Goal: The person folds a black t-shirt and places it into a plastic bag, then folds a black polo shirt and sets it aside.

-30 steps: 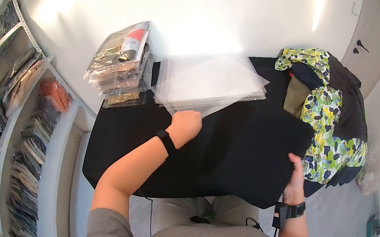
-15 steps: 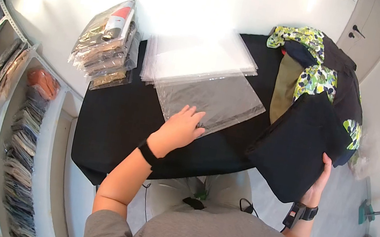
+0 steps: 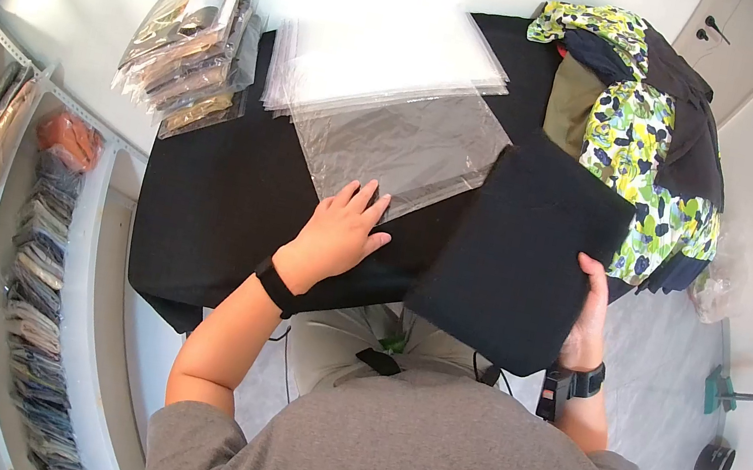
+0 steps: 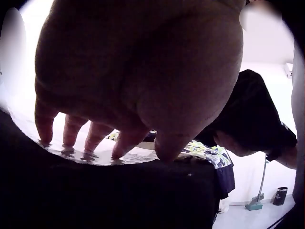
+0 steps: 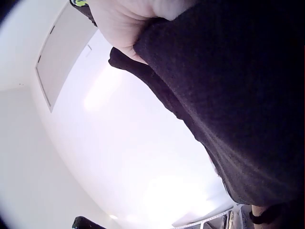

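My left hand [image 3: 334,233] is spread over the near edge of a clear plastic bag [image 3: 412,146]. In the left wrist view its fingertips [image 4: 90,143] press on the shiny film. The bag lies flat and juts toward me from a stack of similar bags [image 3: 379,49]. On the right, my right hand [image 3: 589,318] grips a folded black garment [image 3: 525,251] by its side edge, thumb on top and the other fingers hidden beneath. The garment hangs over the table's front edge. The right wrist view shows the dark cloth [image 5: 238,95] draping from that hand [image 5: 124,24].
A black-covered table [image 3: 222,198] stands against the wall. Bagged folded clothes [image 3: 196,27] are stacked at its back left. Loose garments, some flower-patterned [image 3: 632,129], are heaped at the right end. Shelves [image 3: 10,171] full of bagged clothes line the left side.
My left hand, first closed at the corner of the bags, has drawn one bag toward me and spread its fingers on it. My right hand swung the black garment right, then back left.
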### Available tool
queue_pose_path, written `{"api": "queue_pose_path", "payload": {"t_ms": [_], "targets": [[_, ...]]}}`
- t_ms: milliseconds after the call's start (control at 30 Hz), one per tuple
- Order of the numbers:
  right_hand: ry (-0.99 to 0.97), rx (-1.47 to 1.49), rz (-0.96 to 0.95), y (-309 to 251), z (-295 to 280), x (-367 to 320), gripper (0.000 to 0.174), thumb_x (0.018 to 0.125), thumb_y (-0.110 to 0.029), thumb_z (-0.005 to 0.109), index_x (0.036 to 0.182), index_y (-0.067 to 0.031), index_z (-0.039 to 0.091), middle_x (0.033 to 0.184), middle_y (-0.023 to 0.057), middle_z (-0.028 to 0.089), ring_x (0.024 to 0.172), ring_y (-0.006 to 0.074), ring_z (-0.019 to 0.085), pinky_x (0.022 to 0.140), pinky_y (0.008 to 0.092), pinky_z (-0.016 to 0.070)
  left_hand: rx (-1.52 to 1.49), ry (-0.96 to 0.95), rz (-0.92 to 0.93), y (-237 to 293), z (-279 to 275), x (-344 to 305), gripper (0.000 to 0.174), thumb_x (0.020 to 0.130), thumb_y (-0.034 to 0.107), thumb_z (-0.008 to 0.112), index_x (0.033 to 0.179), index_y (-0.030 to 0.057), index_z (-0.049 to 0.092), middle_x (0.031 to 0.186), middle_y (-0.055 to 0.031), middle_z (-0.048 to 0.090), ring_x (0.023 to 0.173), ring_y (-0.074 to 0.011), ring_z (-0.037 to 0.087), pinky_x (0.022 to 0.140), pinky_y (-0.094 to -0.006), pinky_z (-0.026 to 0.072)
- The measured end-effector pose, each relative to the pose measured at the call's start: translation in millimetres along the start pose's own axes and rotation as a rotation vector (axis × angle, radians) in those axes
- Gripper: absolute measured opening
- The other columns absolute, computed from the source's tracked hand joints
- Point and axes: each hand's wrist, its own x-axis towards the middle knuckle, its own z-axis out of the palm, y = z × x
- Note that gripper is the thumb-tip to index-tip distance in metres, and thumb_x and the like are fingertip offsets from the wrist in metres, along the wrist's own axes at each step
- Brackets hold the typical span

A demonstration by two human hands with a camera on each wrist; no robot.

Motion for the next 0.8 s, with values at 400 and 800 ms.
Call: {"api": "queue_pose_path", "payload": {"t_ms": [400, 800], "targets": [[-0.244, -0.116, 0.357, 49, 23, 38, 0.024, 0.085, -0.019, 0.061, 0.1, -0.0002, 0.063, 0.094, 0.0117, 0.067, 0.081, 0.0225, 0.066, 0.074, 0.0331, 0.0546, -0.312, 0.43, -0.036, -14, -14, 16, 0.054, 0.071, -0.014, 0.052, 0.125, -0.0033, 0.05, 0.123, -0.0187, 0.055, 0.11, -0.0339, 0.053, 0.095, -0.038, 0.0422], [-0.369, -0.301, 0.506, 43, 45, 62, 0.037, 0.091, -0.032, 0.059, 0.113, -0.0019, 0.06, 0.11, 0.0125, 0.064, 0.096, 0.0227, 0.063, 0.086, 0.0361, 0.051, -0.111, 0.26, -0.11, -13, -27, 7, 0.064, 0.069, -0.017, 0.048, 0.131, -0.0006, 0.044, 0.129, -0.0194, 0.049, 0.112, -0.036, 0.049, 0.096, -0.0396, 0.0413]]}}
